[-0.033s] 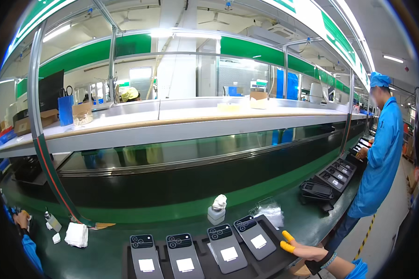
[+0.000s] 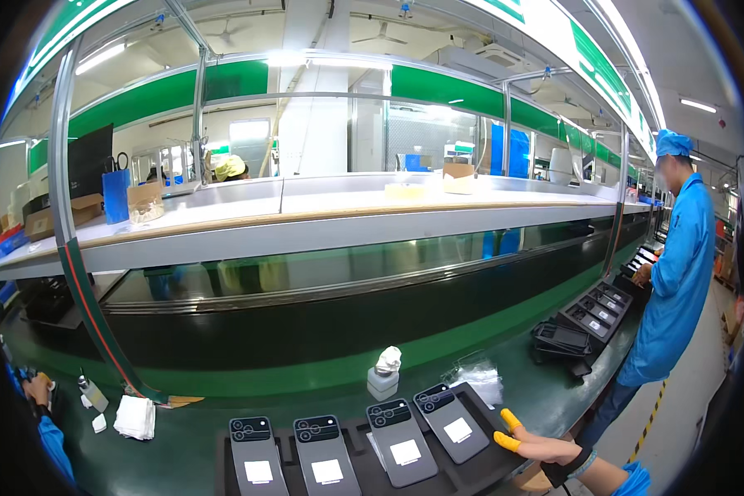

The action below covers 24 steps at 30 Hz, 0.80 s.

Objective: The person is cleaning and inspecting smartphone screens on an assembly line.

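My right hand (image 2: 550, 449) comes in from the lower right in a blue sleeve, with a dark strap at the wrist. Yellow finger cots (image 2: 508, 444) cover two of its fingertips. These fingers lie over the right end of a black tray (image 2: 489, 407), and the hand appears closed on that edge; its underside is partly hidden. Several dark grey smartphones (image 2: 401, 430) lie in the tray, backs up, each bearing a white label. The lower frame edge cuts off the tray's near side. My left hand is out of view.
Behind the tray stand a white bottle (image 2: 383, 383) topped with white material, and clear plastic bags (image 2: 481, 379). White cloths (image 2: 135, 417) lie left. A co-worker's hand (image 2: 37, 388) works far left. Another person (image 2: 678, 256) in blue stands right, beside more phone trays (image 2: 595, 312).
The tray with its phones has shifted very slightly left, together with my right hand. Its hold looks the same.
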Tool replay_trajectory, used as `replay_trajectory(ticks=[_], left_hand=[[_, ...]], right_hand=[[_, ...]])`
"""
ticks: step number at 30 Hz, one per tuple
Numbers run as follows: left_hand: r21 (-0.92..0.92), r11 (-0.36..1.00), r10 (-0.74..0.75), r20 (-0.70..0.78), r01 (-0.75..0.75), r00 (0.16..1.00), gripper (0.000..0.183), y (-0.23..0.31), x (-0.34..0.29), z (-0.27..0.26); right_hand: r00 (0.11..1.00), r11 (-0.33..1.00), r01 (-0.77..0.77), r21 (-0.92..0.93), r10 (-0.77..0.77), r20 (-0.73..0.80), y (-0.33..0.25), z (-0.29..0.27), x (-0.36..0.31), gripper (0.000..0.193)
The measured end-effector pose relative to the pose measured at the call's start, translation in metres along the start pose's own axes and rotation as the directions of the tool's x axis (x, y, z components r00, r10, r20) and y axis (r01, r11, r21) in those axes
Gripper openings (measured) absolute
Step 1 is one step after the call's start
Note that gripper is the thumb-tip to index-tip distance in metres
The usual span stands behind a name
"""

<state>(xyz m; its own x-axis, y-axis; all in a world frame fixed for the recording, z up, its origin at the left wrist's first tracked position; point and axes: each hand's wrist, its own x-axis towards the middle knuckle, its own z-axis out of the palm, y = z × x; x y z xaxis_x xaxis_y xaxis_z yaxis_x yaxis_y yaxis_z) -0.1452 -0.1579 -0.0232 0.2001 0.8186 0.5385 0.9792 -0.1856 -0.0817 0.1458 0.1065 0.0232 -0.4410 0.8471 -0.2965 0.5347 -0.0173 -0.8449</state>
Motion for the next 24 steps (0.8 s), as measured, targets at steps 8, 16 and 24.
replay_trajectory(ticks=[8, 16, 24], left_hand=[[-0.163, 0.976, -0.156, -0.061, 0.145, 0.986, 0.043, -0.017, 0.102, -0.033], [-0.024, 0.972, -0.235, -0.155, 0.234, 0.960, 0.087, -0.002, 0.166, 0.081], [0.134, 0.925, -0.373, 0.160, 0.355, 0.914, 0.090, 0.016, 0.185, 0.083]], right_hand=[[0.750, 0.503, 0.374, -0.779, -0.658, -0.065, -0.071, 0.045, 0.014, 0.061], [0.943, 0.410, 0.116, -0.905, -0.332, -0.030, -0.087, 0.065, 0.036, 0.062], [0.964, 0.399, 0.043, -0.916, -0.259, -0.067, -0.082, 0.073, 0.049, 0.070]])
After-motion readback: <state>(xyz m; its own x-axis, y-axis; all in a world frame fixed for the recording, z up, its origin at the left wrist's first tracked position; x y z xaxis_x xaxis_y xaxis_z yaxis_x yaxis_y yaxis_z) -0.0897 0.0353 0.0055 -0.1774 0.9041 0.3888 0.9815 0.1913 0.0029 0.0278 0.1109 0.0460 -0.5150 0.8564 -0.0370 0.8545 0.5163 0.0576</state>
